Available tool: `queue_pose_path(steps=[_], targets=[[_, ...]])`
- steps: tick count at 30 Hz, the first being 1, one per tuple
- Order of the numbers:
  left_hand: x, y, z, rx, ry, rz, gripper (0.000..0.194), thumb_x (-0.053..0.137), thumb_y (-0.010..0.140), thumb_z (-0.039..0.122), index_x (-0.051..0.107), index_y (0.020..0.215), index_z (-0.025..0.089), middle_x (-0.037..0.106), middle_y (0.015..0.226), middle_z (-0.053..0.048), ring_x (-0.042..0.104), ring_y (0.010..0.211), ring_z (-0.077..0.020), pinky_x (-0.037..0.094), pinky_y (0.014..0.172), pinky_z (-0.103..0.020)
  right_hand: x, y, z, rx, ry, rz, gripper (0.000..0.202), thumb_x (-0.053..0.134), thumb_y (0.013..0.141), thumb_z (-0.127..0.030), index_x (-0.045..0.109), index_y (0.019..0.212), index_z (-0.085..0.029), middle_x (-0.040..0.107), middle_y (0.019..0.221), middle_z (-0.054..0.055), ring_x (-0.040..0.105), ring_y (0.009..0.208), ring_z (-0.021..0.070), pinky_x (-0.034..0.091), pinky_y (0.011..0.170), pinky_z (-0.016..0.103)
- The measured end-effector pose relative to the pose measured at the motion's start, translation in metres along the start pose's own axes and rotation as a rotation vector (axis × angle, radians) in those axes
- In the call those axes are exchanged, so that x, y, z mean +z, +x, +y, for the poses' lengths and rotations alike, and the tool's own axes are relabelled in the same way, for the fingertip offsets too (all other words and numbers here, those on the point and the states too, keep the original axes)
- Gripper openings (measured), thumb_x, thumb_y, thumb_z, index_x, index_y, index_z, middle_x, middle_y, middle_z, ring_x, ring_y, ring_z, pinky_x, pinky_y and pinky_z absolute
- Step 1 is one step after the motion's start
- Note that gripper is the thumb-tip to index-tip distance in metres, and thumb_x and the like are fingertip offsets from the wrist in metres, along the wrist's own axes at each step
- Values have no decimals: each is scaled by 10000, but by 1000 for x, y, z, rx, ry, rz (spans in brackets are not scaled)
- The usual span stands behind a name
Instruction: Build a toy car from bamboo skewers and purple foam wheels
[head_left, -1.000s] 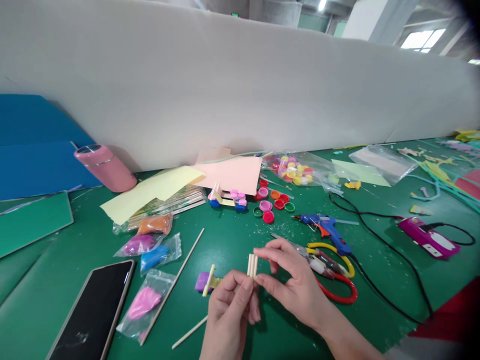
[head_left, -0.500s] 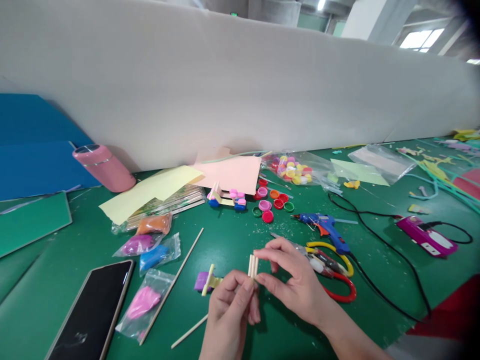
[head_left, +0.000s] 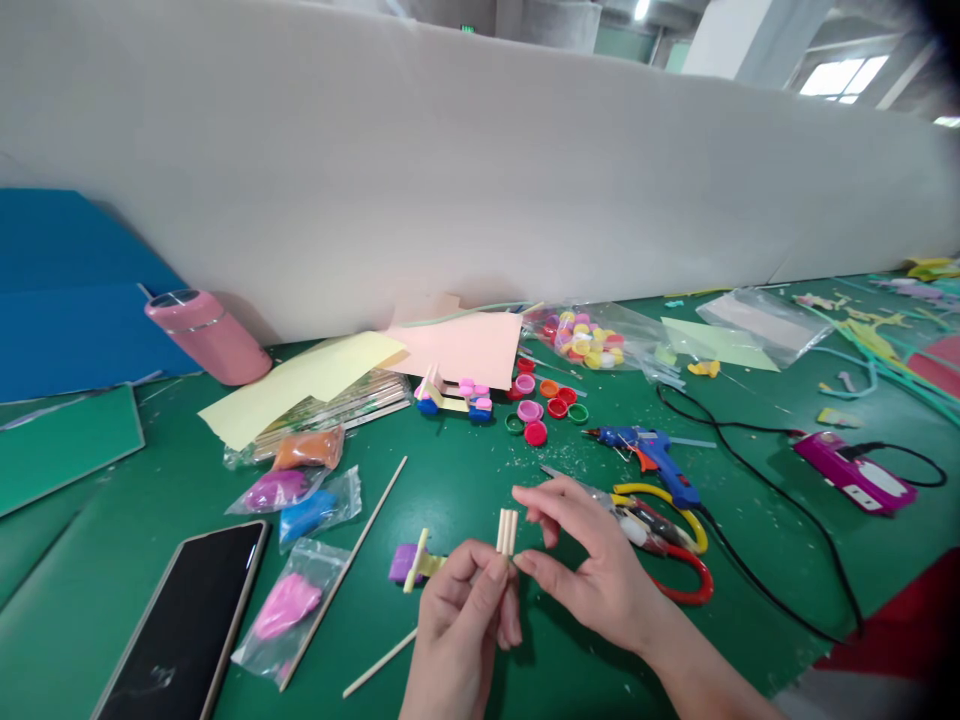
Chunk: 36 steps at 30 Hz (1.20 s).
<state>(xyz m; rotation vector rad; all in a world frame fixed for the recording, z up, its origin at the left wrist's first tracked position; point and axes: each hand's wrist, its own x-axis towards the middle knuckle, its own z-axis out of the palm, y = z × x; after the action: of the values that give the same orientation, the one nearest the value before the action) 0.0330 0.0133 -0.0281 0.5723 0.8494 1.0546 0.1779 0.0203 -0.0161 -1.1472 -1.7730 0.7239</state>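
Observation:
Between the thumb and fingers of my left hand stand several short wooden sticks, upright and side by side. Just right of them is my right hand, its thumb and forefinger apart; the thumb tip is close to the base of the sticks, and whether it touches them is unclear. Left of my left hand lies a purple piece with pale sticks. A small model with blue and pink parts sits farther back.
A blue glue gun with a black cable and pliers lie at the right. Round colored caps are behind my hands. Bags of clay, a long stick, a phone and a pink bottle are left.
The thumb and forefinger of my right hand have spread apart, and the forefinger has come off the top of the sticks. My left hand still holds them in the same place.

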Motion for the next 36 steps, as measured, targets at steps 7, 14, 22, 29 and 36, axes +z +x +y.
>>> queue_pose_path(steps=[7,14,22,29,36], targets=[[1,1,0,-6,2,7,241,674,703,338,582,606,137,501,373,51,382,386,-45,259,446,-175,0,-3,0,36,0,35,404,585,773,-140,492,1156,-226,498,881,12,480,714,139,429,752,305],[1,0,0,-4,2,-12,241,669,709,331,572,590,145,502,377,52,381,390,-46,267,460,-182,1,-3,2,6,-30,0,346,592,793,-201,529,1132,-226,490,902,20,488,694,130,445,678,271],[0,0,0,-13,19,-13,246,669,706,341,579,603,136,493,381,54,378,383,-40,270,461,-180,1,-3,6,-65,-98,4,337,580,813,-209,533,1146,-216,517,944,38,504,746,139,443,688,256],[1,-1,-1,-10,37,-3,263,676,694,361,580,603,133,491,382,54,372,375,-36,265,450,-178,-2,-2,4,-91,-186,-19,313,555,834,-244,543,1143,-191,551,932,53,518,757,153,448,688,265],[2,-1,1,-14,57,9,271,699,662,372,581,609,133,490,395,57,379,372,-37,253,434,-176,-3,0,3,-106,-255,-24,297,540,844,-285,546,1130,-207,579,920,56,531,745,163,457,675,281]])
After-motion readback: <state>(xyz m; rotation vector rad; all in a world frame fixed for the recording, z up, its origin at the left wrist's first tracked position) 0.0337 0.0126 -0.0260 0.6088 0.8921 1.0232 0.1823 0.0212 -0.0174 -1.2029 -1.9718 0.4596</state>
